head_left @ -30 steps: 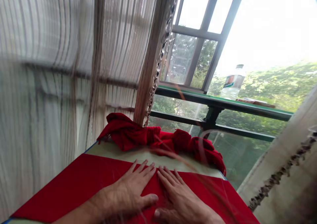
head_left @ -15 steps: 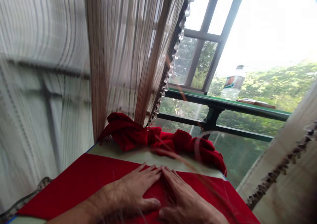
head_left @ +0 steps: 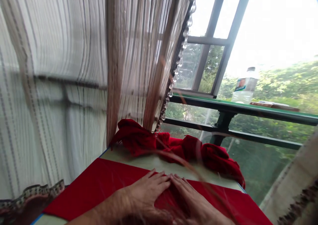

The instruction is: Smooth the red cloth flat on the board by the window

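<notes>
A flat red cloth [head_left: 99,185] is spread over a pale board with blue edges [head_left: 139,161]. My left hand [head_left: 146,192] lies on the cloth, palm down, fingers stretched toward the far edge. Beside it my right hand [head_left: 188,196] rests on the same cloth, fingers extended. The two hands' fingertips nearly meet close to the cloth's far edge. Both thumbs are blurred at the bottom of the view. At the far end of the board lies a bunched red cloth [head_left: 188,148].
A striped sheer curtain [head_left: 74,52] with a beaded edge hangs on the left; another curtain [head_left: 293,182] is at the lower right. Behind the board, a green window ledge [head_left: 198,101] holds a plastic bottle [head_left: 244,89] and a flat brown object [head_left: 273,105]. Trees show outside.
The hands have come closer together, the right one leaning inward. The left curtain has swung, showing more folds and a patterned hem. The view has shifted slightly, so the scene sits further right.
</notes>
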Available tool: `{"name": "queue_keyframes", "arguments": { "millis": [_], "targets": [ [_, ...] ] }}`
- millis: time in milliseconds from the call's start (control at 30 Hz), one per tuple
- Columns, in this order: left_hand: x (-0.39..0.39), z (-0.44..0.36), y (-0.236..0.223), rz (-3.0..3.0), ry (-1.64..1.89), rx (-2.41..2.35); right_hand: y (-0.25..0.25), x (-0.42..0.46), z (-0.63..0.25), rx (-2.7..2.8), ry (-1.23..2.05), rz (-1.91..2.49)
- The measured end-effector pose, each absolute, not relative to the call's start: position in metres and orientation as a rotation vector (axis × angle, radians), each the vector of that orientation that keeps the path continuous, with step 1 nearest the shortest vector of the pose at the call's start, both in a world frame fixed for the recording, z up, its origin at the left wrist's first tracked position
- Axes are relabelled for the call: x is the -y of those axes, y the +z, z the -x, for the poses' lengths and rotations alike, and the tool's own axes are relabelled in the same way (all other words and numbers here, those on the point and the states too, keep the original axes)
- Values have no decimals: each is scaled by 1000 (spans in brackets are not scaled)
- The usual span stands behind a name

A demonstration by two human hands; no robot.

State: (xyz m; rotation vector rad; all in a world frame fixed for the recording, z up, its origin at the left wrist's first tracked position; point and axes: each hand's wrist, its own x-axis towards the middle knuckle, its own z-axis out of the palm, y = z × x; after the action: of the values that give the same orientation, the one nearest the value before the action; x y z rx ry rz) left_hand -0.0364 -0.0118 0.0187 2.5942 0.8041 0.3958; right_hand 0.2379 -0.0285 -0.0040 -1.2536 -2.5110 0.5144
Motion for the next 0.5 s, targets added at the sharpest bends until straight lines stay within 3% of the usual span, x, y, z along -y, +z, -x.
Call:
{"name": "queue_keyframes", "arguments": {
  "millis": [500],
  "targets": [
    [10,31,37,-2615,113,-913,28,42,-227,2332,818,1398]
  ]
}}
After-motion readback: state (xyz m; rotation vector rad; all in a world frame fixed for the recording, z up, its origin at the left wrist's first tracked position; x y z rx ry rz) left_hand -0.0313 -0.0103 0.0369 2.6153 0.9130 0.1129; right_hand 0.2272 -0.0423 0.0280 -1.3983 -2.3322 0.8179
